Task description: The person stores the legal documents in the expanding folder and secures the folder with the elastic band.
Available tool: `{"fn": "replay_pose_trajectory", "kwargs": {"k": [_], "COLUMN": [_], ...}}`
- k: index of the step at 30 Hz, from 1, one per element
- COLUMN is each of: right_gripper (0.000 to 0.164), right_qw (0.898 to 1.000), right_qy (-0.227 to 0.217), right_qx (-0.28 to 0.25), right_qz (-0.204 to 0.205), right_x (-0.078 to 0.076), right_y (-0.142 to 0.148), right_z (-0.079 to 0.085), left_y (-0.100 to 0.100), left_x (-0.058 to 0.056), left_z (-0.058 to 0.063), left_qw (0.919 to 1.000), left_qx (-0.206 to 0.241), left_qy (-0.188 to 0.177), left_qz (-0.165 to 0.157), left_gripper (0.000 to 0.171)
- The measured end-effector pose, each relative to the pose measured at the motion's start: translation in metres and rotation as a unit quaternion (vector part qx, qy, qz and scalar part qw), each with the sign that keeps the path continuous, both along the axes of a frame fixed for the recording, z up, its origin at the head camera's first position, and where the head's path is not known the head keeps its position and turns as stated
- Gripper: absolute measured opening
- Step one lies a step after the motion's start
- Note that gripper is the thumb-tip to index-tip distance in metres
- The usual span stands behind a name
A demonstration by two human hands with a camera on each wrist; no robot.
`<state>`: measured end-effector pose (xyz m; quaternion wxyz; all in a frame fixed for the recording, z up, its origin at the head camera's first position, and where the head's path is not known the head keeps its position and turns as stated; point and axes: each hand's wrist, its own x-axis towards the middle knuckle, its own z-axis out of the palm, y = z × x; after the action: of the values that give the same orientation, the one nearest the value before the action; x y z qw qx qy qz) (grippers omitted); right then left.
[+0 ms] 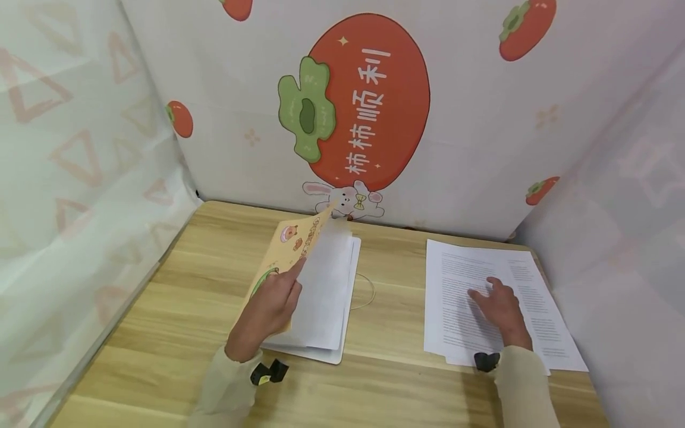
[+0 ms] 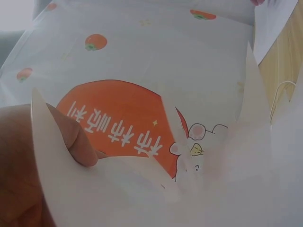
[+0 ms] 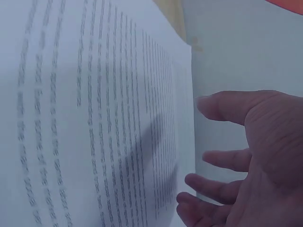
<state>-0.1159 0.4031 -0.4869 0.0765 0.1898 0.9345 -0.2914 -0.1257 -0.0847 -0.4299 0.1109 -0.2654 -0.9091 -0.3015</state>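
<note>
In the head view my left hand (image 1: 273, 300) grips the raised orange cover (image 1: 289, 238) of a folder, which has cartoon animals on it. Seen from the left wrist, the thumb (image 2: 80, 142) lies over the cover's pale inner side, with the other fingers behind it. White sheets (image 1: 326, 285) lie inside the folder, on its white back cover (image 1: 342, 351). Over on the right, my right hand (image 1: 500, 306) is above printed sheets (image 1: 460, 315), its fingers spread and loosely bent. The right wrist view shows nothing between those fingers (image 3: 227, 161) and the thumb.
A thin elastic loop (image 1: 369, 291) sticks out from the folder's right side onto the wooden table (image 1: 390, 321). The printed sheets overlap near the table's right edge. A white cloth backdrop with a large persimmon print (image 1: 396, 89) stands behind, with pale cloth on both sides.
</note>
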Motion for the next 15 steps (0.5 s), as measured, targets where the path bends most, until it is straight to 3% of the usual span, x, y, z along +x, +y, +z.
{"fn": "replay_pose_trajectory", "kwargs": {"k": [7,15], "right_gripper": [0.094,0.103], "right_qw": [0.998,0.997], "right_qy": [-0.042,-0.041], "right_qx": [0.022,0.034], "right_qz": [-0.028,-0.059], "right_x": [-0.004,-0.006], "right_y": [0.029,0.035], "right_z": [-0.005,-0.016], "left_y": [0.001,0.001], "left_x": [-0.003,-0.004], "left_z": [0.0,-0.001], "left_qw": [1.0,1.0], "left_qx": [-0.003,0.002], "left_qy": [-0.001,0.006], "left_qz": [-0.001,-0.007], "left_gripper": [0.05,0.05]}}
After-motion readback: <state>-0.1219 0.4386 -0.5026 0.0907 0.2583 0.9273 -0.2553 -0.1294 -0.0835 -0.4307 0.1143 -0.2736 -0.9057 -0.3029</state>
